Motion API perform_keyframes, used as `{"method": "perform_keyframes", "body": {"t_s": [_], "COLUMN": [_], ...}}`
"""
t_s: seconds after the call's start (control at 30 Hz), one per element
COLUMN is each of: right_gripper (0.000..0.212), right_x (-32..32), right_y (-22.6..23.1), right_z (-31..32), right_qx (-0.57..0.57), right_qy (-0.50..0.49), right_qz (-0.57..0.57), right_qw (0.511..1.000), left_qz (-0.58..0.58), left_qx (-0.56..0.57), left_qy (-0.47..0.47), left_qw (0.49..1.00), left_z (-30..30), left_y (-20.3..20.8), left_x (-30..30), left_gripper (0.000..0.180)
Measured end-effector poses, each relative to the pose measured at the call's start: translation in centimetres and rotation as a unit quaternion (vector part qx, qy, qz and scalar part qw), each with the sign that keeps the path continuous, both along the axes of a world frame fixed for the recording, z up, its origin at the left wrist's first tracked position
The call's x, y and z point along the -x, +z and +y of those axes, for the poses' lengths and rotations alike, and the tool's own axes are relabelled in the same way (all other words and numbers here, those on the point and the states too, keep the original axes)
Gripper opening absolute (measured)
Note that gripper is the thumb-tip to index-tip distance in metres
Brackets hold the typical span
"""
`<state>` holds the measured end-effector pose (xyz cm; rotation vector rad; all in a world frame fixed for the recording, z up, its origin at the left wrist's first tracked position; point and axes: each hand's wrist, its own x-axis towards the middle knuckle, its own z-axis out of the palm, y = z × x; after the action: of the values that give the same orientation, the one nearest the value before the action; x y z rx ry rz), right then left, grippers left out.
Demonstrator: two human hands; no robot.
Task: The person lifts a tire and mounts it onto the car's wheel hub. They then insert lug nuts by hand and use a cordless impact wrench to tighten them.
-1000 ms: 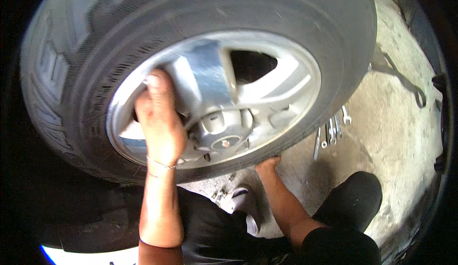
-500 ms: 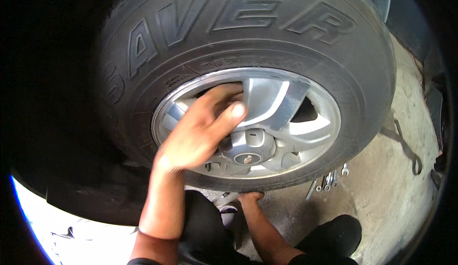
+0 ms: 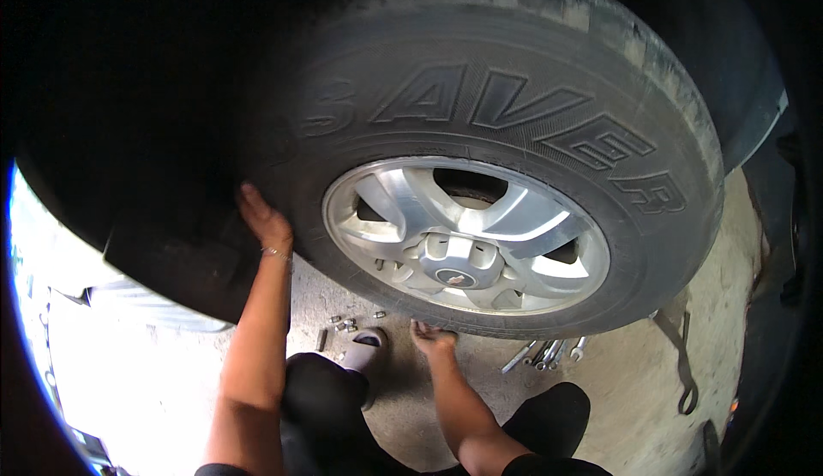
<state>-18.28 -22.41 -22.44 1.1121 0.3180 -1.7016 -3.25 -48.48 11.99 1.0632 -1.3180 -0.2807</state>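
Note:
A large black tire (image 3: 480, 81) on a silver alloy wheel (image 3: 394, 206) fills the upper middle, its face tilted toward me. The round center cap (image 3: 459, 262) sits in the wheel's hub. My left hand (image 3: 267, 217) lies along the tire's left side with its fingers stretched out, partly lost in the dark shadow. Below the tire's lower edge is my right hand (image 3: 433, 339), palm up, its fingertips at the rubber and its fingers apart. Neither hand wraps round anything.
Several wrenches (image 3: 544, 354) lie on the concrete floor right of my right hand. Several small metal nuts (image 3: 345, 325) lie beside my shoe (image 3: 366, 347). A dark strap (image 3: 683, 364) rests at the right. Dark car bodywork (image 3: 137, 244) stands at the left.
My left hand has come out of the wheel's spoke opening and moved to the tire's left side. The wheel has turned clockwise. My right hand stays under the tire.

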Motion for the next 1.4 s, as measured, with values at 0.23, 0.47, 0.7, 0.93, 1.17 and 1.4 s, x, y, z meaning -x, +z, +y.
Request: {"method": "perform_keyframes", "body": {"t_s": [0.23,0.47,0.7,0.93,1.17,1.4], "right_gripper": [0.085,0.079,0.078,0.069,0.066,0.068], "right_x": [16.8,20.2,21.3,25.5,25.3,25.8], "right_y": [7.5,14.7,10.0,5.4,7.4,8.6], "right_z": [14.2,16.1,15.0,15.0,14.3,14.0], "right_qx": [0.023,-0.128,-0.102,-0.086,-0.133,-0.134], "right_qy": [-0.174,-0.135,-0.201,-0.223,-0.232,-0.260], "right_qz": [0.305,0.306,0.342,0.386,0.441,0.384], "right_qw": [0.936,0.934,0.912,0.891,0.857,0.875], "left_qz": [0.047,0.048,-0.142,-0.104,-0.089,-0.205], "left_qx": [-0.007,0.007,0.126,0.104,0.082,0.091], "left_qy": [0.004,-0.025,0.061,-0.071,-0.023,0.097], "left_qw": [0.999,0.999,0.980,0.987,0.992,0.970], "left_z": [-1.1,-3.8,-7.0,-11.3,-12.8,-11.5], "left_y": [-1.0,-3.7,-8.4,-11.8,-13.6,-11.2], "left_x": [1.3,-0.2,-3.0,-0.7,-1.5,1.0], "left_gripper": [0.070,0.065,0.046,0.069,0.075,0.051]}}
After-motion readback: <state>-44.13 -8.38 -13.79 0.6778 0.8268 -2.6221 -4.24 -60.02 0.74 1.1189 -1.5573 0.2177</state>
